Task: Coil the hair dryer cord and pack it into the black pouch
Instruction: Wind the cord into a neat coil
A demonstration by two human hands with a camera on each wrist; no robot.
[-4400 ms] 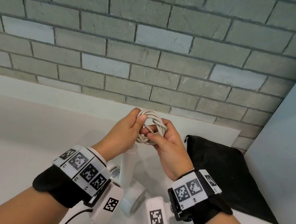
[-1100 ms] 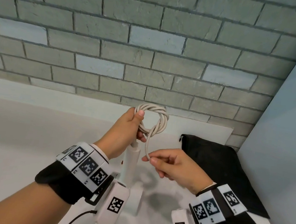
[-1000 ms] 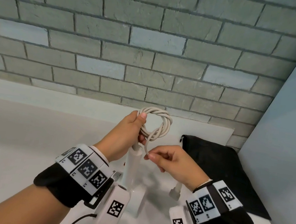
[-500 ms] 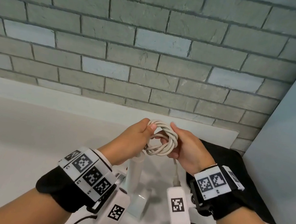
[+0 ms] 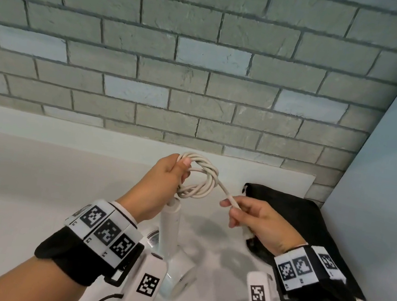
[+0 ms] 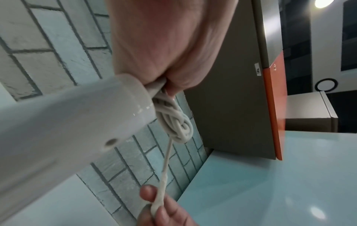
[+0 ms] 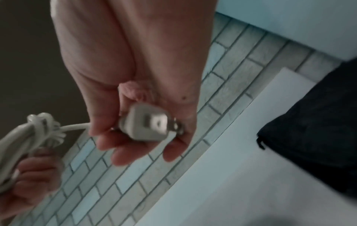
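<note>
Head view: left hand [image 5: 163,184] grips the coiled cord [image 5: 199,180]; right hand [image 5: 262,224] at 3 o'clock pinches its free end. Black pouch [image 5: 310,225] lies further right.

Left wrist view: the hair dryer [image 6: 63,130] hangs below the coil.

Right wrist view: fingers enclose the plug [image 7: 148,123].

Coiling step; next, secure the tail.

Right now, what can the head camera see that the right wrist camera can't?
Only the head view shows the white hair dryer standing under the left hand, and both wristbands.

Only the right wrist view shows the plug tucked inside the right hand.

Both show the coiled cord in the left hand's grip, the right hand pinching the cord's end, the black pouch, and the brick wall.
</note>
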